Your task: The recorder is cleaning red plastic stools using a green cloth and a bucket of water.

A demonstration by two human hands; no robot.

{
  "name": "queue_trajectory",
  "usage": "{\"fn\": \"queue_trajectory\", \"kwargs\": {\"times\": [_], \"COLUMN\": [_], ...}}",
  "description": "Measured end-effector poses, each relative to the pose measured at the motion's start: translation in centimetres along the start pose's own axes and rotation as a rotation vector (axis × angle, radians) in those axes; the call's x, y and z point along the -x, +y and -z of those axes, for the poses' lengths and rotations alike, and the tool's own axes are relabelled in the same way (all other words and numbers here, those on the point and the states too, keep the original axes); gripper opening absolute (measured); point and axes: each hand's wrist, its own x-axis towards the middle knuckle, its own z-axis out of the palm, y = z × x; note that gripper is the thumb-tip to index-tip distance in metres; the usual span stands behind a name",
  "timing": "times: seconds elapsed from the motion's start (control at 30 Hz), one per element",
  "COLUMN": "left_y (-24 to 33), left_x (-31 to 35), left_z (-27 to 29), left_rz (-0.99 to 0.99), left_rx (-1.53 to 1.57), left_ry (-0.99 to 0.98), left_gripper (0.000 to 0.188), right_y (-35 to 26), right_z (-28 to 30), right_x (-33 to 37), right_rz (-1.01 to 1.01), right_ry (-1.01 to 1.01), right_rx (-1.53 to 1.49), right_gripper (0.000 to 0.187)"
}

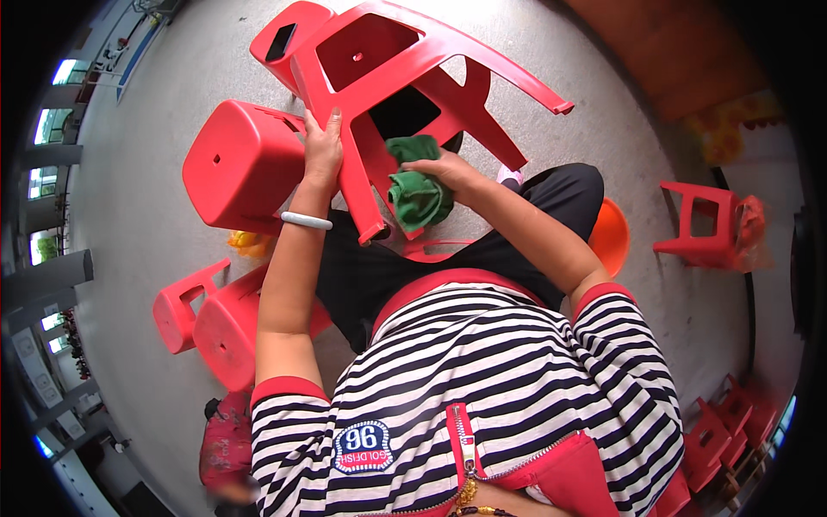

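A red plastic stool (448, 39) is tipped on its side in front of me, its legs pointing right and toward me. My left hand (323, 146) grips one of its legs near the seat, with the thumb lying along the leg. In my right hand (442, 170) is a bunched green cloth (422, 198), held beside the inner side of that leg. Part of the fingers of the right hand is hidden by the cloth. Just left of my left hand stands another red stool (228, 164), upright.
Behind the tipped stool, a dark phone-like object (281, 41) lies on a further red stool (303, 19). Small red stools (226, 340) stand at left, near a red bag (226, 439). An orange basin (612, 237) is by my right knee. Another stool (702, 226) stands at far right.
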Motion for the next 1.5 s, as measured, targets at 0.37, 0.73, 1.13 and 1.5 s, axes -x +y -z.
{"fn": "queue_trajectory", "kwargs": {"times": [0.37,0.73,1.13,1.5], "left_y": [3.7,5.1,5.9,5.4], "left_x": [-3.5,-3.9,-5.7,-5.8], "left_z": [-0.5,-0.2,-0.8,-0.7], "left_rz": [-0.092,-0.063,-0.041,-0.051], "left_rx": [-0.244,-0.349,-0.315,-0.336], "left_ry": [-0.107,-0.127,-0.179,-0.164], "left_gripper": [0.099,0.106,0.096,0.097], "right_y": [2.9,-4.5,3.3,11.7], "right_z": [10.6,0.7,3.4,3.4], "right_x": [-10.2,-24.8,-34.0,-14.7], "right_rz": [0.207,0.244,0.824,0.526], "right_ry": [0.551,0.511,0.484,0.164], "right_rx": [0.470,0.925,1.137,1.610], "right_gripper": [0.060,0.058,0.049,0.053]}}
